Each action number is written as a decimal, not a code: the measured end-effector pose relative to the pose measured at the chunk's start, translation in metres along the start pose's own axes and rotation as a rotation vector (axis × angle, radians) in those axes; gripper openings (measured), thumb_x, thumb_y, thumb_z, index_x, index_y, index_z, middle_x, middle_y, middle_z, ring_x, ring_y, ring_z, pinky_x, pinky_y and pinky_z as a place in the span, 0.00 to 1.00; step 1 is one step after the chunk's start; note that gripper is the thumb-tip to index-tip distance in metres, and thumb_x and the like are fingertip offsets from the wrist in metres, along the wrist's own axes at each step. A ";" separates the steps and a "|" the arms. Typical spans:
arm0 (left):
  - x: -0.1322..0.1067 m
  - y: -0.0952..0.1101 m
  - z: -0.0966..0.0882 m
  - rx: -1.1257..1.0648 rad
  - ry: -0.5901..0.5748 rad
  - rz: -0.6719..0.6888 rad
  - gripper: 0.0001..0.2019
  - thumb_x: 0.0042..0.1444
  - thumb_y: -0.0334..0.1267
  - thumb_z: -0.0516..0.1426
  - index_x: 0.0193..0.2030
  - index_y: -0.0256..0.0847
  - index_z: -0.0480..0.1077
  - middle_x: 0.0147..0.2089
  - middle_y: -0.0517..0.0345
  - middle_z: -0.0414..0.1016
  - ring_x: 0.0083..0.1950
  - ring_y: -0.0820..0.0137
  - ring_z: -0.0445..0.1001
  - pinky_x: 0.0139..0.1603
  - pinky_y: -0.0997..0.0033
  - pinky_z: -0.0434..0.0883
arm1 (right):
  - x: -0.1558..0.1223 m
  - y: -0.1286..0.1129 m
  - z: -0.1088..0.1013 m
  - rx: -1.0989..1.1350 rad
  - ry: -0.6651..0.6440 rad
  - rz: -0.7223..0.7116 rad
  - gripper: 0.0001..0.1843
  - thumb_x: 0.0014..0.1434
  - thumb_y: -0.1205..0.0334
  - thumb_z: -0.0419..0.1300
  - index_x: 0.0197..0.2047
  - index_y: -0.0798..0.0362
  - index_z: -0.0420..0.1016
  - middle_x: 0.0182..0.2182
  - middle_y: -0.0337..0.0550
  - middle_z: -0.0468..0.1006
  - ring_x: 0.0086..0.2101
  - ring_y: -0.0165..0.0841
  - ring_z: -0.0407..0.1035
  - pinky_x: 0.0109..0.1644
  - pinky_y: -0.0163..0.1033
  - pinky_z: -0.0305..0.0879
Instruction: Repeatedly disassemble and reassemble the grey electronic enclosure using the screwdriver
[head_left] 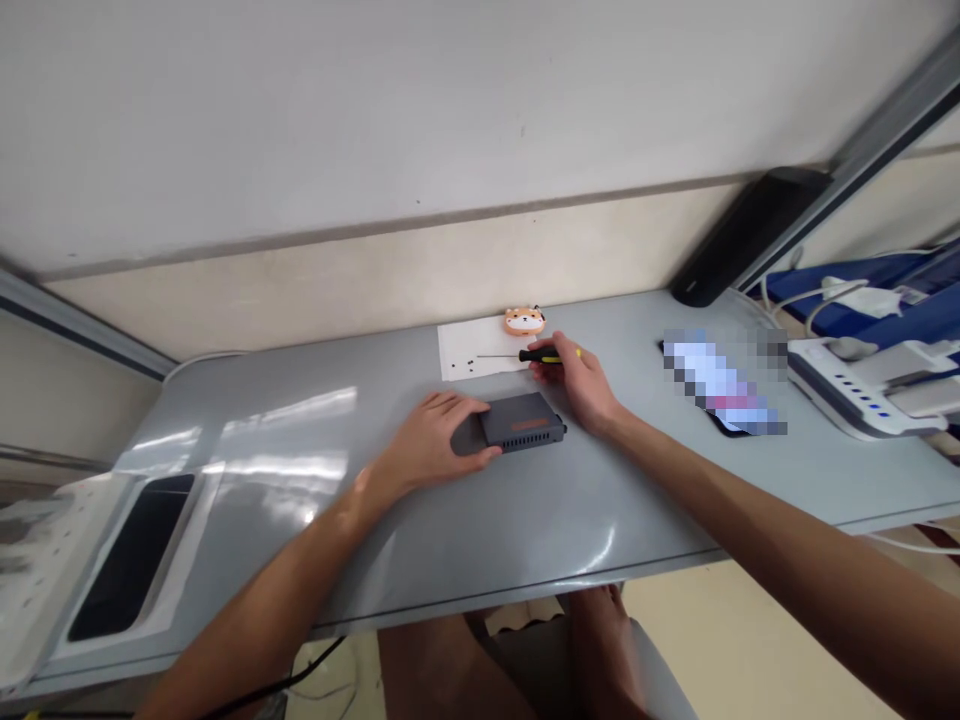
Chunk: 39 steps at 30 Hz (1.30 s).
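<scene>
Gray box (523, 420) — flat, slot-vented; left grip (433, 440) clasping end — right grip (576, 378) holding slim-shafted screwdriver (531, 355).

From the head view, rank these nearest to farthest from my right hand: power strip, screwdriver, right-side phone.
1. Screwdriver: held in your right hand.
2. Right-side phone: to that hand's right.
3. Power strip: farther right, beyond the phone.

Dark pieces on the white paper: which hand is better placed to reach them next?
Probably the right hand: its screwdriver points toward the dark pieces; the left hand holds the grey box.
</scene>
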<state>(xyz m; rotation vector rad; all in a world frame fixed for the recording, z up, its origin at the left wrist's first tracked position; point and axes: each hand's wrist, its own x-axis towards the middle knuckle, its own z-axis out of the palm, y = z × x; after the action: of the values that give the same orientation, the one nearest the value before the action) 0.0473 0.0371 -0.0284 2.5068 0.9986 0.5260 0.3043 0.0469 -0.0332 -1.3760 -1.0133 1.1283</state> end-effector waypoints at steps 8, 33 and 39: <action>0.000 0.000 0.001 -0.015 0.019 0.005 0.16 0.65 0.47 0.64 0.56 0.46 0.74 0.56 0.51 0.83 0.59 0.54 0.81 0.66 0.48 0.76 | 0.000 0.004 -0.001 -0.092 -0.050 -0.019 0.38 0.62 0.21 0.55 0.43 0.48 0.82 0.43 0.48 0.85 0.42 0.41 0.76 0.56 0.48 0.72; 0.001 0.001 0.003 -0.004 0.136 -0.005 0.14 0.73 0.45 0.52 0.48 0.44 0.78 0.45 0.52 0.83 0.52 0.58 0.80 0.57 0.52 0.79 | 0.003 0.007 -0.006 -0.058 -0.039 -0.047 0.42 0.62 0.18 0.51 0.47 0.48 0.81 0.40 0.48 0.83 0.36 0.39 0.72 0.48 0.47 0.72; 0.003 0.007 0.001 -0.109 0.142 -0.119 0.19 0.76 0.47 0.48 0.44 0.43 0.78 0.43 0.51 0.82 0.49 0.59 0.79 0.55 0.55 0.78 | 0.004 0.007 -0.006 -0.018 -0.020 -0.029 0.42 0.59 0.16 0.54 0.46 0.47 0.81 0.37 0.46 0.83 0.34 0.38 0.71 0.46 0.47 0.72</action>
<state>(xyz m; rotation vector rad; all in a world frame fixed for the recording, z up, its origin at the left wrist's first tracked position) 0.0541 0.0340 -0.0253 2.3243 1.1315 0.7098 0.3105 0.0486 -0.0408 -1.3625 -1.0570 1.1159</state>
